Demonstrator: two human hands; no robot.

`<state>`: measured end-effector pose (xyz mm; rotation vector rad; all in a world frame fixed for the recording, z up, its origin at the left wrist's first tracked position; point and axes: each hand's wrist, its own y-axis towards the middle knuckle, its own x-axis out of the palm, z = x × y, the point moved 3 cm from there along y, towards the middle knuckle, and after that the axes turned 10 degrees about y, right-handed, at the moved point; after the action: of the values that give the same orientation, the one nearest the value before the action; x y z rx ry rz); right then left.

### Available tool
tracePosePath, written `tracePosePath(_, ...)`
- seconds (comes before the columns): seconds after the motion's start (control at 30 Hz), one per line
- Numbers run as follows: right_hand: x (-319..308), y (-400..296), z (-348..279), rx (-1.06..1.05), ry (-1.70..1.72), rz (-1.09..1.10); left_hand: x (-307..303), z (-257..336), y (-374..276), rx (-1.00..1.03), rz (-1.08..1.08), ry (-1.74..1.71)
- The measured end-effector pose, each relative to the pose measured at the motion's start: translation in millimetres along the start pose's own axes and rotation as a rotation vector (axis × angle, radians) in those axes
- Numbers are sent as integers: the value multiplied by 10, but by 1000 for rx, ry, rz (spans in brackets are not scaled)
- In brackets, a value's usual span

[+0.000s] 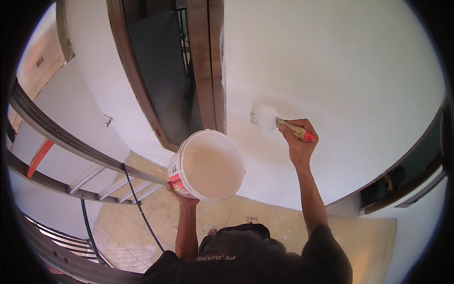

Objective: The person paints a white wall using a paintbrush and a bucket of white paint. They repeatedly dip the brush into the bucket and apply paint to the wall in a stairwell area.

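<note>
My right hand [299,136] grips the wooden handle of a paintbrush [292,130], whose handle end is red. The white-coated bristles lie against the pale wall [319,71], to the right of a brown wooden frame. At the bristle tips the wall shows streaky marks. My left hand [182,195] holds up a white plastic paint bucket [181,168] from below at its left side; my fingers are partly hidden behind it. The bucket bears a red printed label and is tilted, with whitish paint visible inside.
A wooden frame [204,53] with dark glass stands behind the bucket. An aluminium ladder [71,142] crosses the left side, with a black strap by it. A wall tap [108,120] sits at the left. Tiles [248,213] lie below. Part of a person shows at far right.
</note>
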<state>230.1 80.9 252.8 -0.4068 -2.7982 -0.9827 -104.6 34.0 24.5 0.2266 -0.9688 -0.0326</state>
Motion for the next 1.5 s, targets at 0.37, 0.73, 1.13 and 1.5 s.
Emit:
tracePosePath(0.37, 855, 305, 903, -2, 132, -19, 30, 479, 87, 176, 54, 84)
tracePosePath(0.73, 714, 438, 970, -229, -42, 89, -61, 586, 130, 203, 200, 105)
tracePosePath(1.13, 754, 192, 804, -140, 39, 97, -212, 601, 251, 198, 118, 24)
tracePosePath(1.5, -85, 66, 594, -459, -317, 405, -259, 555, 461, 130, 124, -8)
